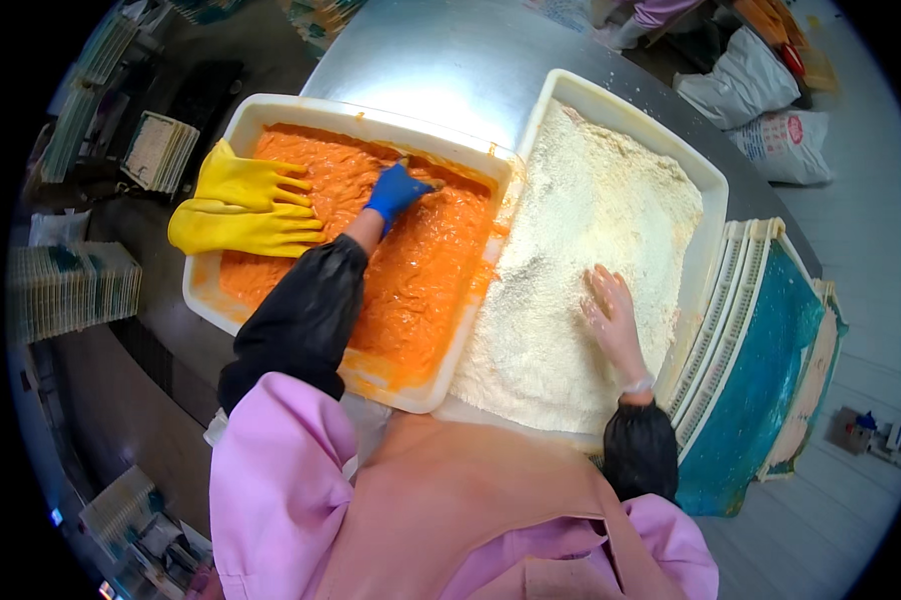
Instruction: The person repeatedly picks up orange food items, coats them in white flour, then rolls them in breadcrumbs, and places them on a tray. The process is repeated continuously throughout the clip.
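Observation:
In the head view, my left hand point(398, 193), in a blue glove, is down at the surface of an orange wet mixture point(413, 277) near the far side of a white plastic tub point(210, 289). Its fingers are bent and bear some of the mixture; whether they hold anything is hidden. My right hand point(609, 311), in a thin clear glove dusted with powder, rests over pale crumb-like powder point(555, 225) in a second white tub point(709, 187). The right fingers are slightly spread and hold nothing. A pair of yellow rubber gloves point(244, 202) lies over the left rim of the first tub.
Both tubs stand side by side on a metal table point(420, 45). Teal-covered stacked trays point(758, 352) are close on the right. White sacks point(743, 82) lie beyond, near another person's gloved hand point(627, 34). More stacked trays point(79, 281) stand at the left.

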Tool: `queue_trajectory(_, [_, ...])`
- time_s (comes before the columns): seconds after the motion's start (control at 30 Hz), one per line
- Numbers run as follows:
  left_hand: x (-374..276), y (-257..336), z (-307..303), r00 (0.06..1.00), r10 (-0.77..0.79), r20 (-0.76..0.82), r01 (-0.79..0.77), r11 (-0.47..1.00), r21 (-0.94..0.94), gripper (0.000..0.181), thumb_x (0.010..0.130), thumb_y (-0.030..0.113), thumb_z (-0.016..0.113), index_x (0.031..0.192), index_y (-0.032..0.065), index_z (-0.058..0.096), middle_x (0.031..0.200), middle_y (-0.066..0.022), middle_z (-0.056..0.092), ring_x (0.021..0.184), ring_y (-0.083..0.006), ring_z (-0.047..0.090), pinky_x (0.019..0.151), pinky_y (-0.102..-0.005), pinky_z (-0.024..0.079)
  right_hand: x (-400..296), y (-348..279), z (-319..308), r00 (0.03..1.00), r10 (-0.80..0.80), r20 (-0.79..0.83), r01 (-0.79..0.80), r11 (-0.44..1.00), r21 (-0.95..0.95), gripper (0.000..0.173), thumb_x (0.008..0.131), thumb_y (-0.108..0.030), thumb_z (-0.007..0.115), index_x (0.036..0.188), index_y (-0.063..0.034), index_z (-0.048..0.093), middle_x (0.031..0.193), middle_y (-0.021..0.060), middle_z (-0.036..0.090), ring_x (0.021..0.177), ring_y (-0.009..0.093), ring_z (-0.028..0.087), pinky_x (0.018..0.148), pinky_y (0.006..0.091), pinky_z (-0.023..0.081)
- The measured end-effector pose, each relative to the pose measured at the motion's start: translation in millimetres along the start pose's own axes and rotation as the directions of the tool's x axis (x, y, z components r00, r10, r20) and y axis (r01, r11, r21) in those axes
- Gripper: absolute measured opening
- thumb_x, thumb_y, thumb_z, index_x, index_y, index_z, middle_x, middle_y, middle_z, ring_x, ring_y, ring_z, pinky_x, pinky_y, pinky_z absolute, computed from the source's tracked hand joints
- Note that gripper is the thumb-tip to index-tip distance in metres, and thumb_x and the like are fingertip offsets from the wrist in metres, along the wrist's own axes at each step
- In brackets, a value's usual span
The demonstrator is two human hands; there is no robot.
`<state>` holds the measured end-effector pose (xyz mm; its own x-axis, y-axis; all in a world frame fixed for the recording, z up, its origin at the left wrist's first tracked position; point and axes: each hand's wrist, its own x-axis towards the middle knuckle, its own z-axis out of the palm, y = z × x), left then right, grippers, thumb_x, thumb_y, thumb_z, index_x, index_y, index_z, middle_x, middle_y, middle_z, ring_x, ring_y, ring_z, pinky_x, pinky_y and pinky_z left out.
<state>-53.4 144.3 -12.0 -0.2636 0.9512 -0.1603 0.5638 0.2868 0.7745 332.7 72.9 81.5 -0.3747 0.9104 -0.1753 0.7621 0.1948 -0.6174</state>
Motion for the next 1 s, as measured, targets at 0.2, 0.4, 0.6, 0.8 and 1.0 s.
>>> queue_trajectory(0.2, [-28.7,22.0,48.0,0.911,-0.106,0.398,0.268,0.886,-0.378,0.048,0.067,0.021,0.074,0.106,-0.0033,0.058,0.098,-0.0119,0.063,0.09,-0.0227,0.059,0.077,-0.0326,0.047,-54.4,-7.4,22.6,0.969,0.231,-0.089,-0.153,0.843,0.515,0.033,0.084,-0.013,0.054,0.115,-0.0032,0.056,0.129,0.011,0.047,0.127,0.027,0.032,0.105,0.0357,0.024])
queue_trajectory(0.4, [-130.0,36.9,-7.2,0.819,-0.08,0.568,0.203,0.966,-0.157,0.034,0.069,0.015,0.068,0.1,0.0013,0.061,0.09,-0.0105,0.064,0.081,-0.0187,0.06,0.068,-0.0325,0.047,-54.0,-32.1,6.4,0.99,0.126,-0.057,-0.078,0.847,0.525,0.032,0.084,-0.011,0.053,0.115,-0.0024,0.056,0.126,0.0114,0.049,0.125,0.025,0.036,0.103,0.0336,0.028])
queue_trajectory(0.6, [-239.5,48.6,-74.1,0.727,0.311,0.613,-0.665,0.541,0.514,0.037,0.068,0.012,0.066,0.105,0.0099,0.06,0.098,-0.0186,0.059,0.085,-0.0354,0.057,0.072,-0.0391,0.047,-81.8,-33.2,4.8,0.993,0.119,0.002,-0.097,0.803,0.588,0.032,0.084,-0.007,0.052,0.115,-0.0013,0.055,0.126,0.0105,0.05,0.122,0.023,0.04,0.1,0.0324,0.032])
queue_trajectory(0.8, [-217.4,40.2,-61.9,0.967,0.244,0.07,-0.243,0.808,0.537,0.019,0.072,0.016,0.064,0.09,0.0079,0.063,0.087,-0.0166,0.061,0.077,-0.0337,0.058,0.065,-0.0389,0.047,-100.6,-20.3,14.4,0.993,0.119,-0.012,-0.086,0.774,0.627,0.03,0.083,-0.006,0.053,0.113,-0.0006,0.057,0.125,0.0115,0.051,0.115,0.023,0.047,0.096,0.0312,0.036])
queue_trajectory(1.0, [-199.1,11.4,-39.1,0.999,0.034,0.007,-0.034,0.909,0.415,0.021,0.076,0.021,0.066,0.079,0.0005,0.065,0.072,-0.0174,0.062,0.065,-0.031,0.059,0.055,-0.0363,0.046,-104.2,-21.6,14.3,0.999,-0.021,-0.044,0.041,0.855,0.518,0.026,0.083,-0.008,0.055,0.108,-0.0017,0.06,0.117,0.0128,0.056,0.108,0.026,0.051,0.092,0.0323,0.04])
